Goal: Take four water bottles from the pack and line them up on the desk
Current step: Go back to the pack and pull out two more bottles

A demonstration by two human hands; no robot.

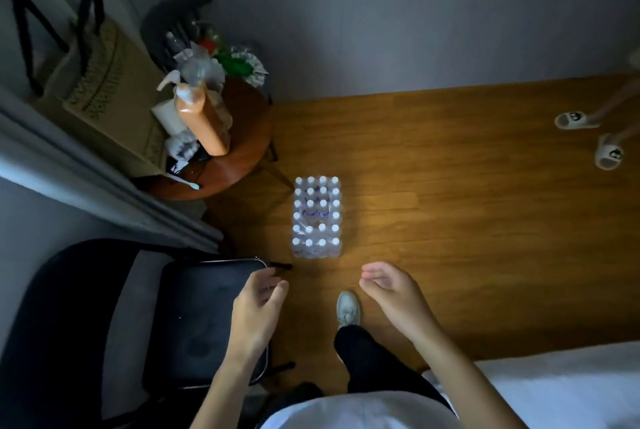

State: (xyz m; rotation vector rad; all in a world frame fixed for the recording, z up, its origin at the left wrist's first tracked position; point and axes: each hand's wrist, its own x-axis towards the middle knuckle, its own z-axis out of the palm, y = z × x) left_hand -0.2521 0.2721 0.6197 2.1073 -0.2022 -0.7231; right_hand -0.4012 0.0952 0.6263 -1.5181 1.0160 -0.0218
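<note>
Shrink-wrapped clear plastic pack of water bottles (317,217) stands upright on the brown wood-look floor (450,220), just ahead of your two hands, with white caps in rows of four. I count roughly six rows, though the middle of the pack looks disturbed, with a gap or torn wrap there, so the exact number is hard to fix. No bottle is out yet, and no desk surface is clearly in view.

Your left hand (258,307) hovers above the edge of the black padded folding chair (194,317), fingers loosely curled and holding nothing. Your right hand (391,290) is apart from the pack too, palm turned inward, fingers relaxed and half open, empty. Both sit near the pack's near end, which I judge suits a reach into the wrap with both hands: one to steady, one to pull.

Below the hands, one grey sneaker (348,309) steps toward the pack. To the left of the pack, a round reddish-brown side table (242,137) carries one tall orange pump bottle (202,120) among clutter, so it offers little room for a row of four. At far right, another person's two white slippers (588,137) stand well apart from everything.
</note>
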